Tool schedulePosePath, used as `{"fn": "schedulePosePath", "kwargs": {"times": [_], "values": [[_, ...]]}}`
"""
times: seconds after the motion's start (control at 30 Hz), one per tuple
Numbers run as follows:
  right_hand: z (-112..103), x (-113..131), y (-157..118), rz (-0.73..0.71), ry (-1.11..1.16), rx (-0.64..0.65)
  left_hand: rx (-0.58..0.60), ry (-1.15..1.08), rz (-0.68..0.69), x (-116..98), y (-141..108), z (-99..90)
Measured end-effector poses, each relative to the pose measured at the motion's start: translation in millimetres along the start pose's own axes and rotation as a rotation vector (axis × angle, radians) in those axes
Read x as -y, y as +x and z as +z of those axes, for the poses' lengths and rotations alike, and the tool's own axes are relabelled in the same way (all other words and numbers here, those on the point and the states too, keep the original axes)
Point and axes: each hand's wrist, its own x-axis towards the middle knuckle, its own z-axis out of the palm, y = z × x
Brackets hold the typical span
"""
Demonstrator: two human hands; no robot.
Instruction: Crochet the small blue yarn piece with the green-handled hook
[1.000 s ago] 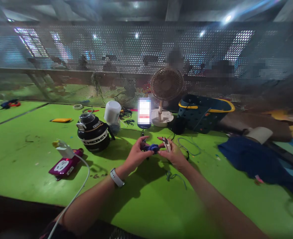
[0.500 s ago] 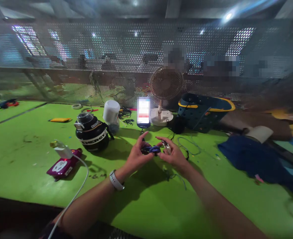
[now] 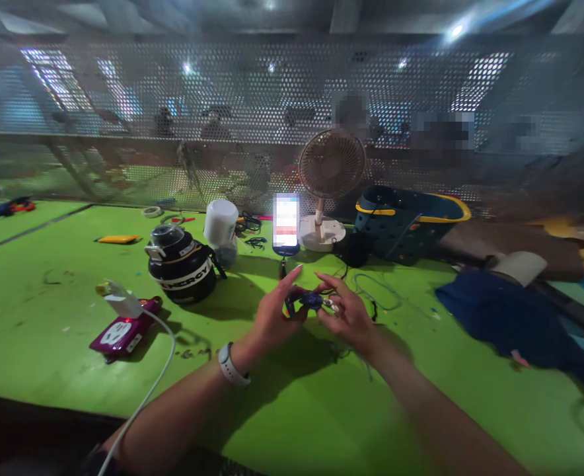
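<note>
In the head view, the phone point(image 3: 286, 221) stands upright towards the back of the green tabletop point(image 3: 292, 423). Nearer the wearer than the phone, and a little right of it, a small blue bundle point(image 3: 312, 301) is held up between the two hands. The left hand point(image 3: 275, 314) has it pinched between thumb and fingers, the forefinger pointing up. The right hand point(image 3: 349, 317) is curled narrowly round a small pale tool point(image 3: 329, 305), mostly hidden by the fingers; whether the tool touches the bundle I cannot tell.

Left of the phone is a white tub point(image 3: 221, 221); further left and nearer is a black bottle point(image 3: 185, 274), with a purple socket block point(image 3: 123, 334) nearer still. Right of the phone come a fan point(image 3: 331, 165), then a basket point(image 3: 405, 228), and nearer on that side a crumpled blue cloth point(image 3: 495, 317).

The step in hand looks like close fingerwork on the bundle, the left hand steadying while the right works. From here, the next move seems to call for a firm left pinch and small, careful motions of the right fingertips.
</note>
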Motion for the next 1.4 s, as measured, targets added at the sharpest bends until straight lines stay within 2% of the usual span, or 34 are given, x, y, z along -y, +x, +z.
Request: {"fn": "schedulePosePath", "kwargs": {"times": [0.23, 0.37, 0.5, 0.6, 0.8, 0.93, 1.0, 1.1, 1.3, 1.4], "values": [[-1, -3, -4, -0.167, -0.108, -0.059, -0.063, 0.086, 0.194, 0, 2, -1.5], [1, -5, -6, -0.226, -0.127, -0.113, -0.107, 0.075, 0.169, -1, 2, -0.4], [2, -6, -7, -0.269, -0.141, -0.127, -0.079, -0.044, 0.104, -1, 0, 0.8], [2, -6, -7, -0.28, -0.152, -0.126, -0.058, -0.088, 0.093, -2, 0, 0.0], [2, -8, -8, -0.273, -0.143, -0.138, -0.12, 0.039, 0.178, -5, 2, -2.8], [3, -7, -10, -0.219, -0.134, -0.144, -0.118, 0.071, 0.206, -4, 2, -3.4], [4, -5, -10, -0.175, -0.117, -0.149, -0.109, 0.044, 0.172, -4, 2, -3.7], [6, 1, -8, -0.1, -0.064, -0.172, -0.075, -0.084, 0.048, -6, 3, -4.4], [9, 14, 0, 0.145, 0.263, -0.196, 0.073, -0.466, -0.352, -5, 6, -3.5], [9, 15, 4, 0.225, 0.325, -0.191, 0.048, -0.596, -0.498, -5, 7, -2.1]]}}
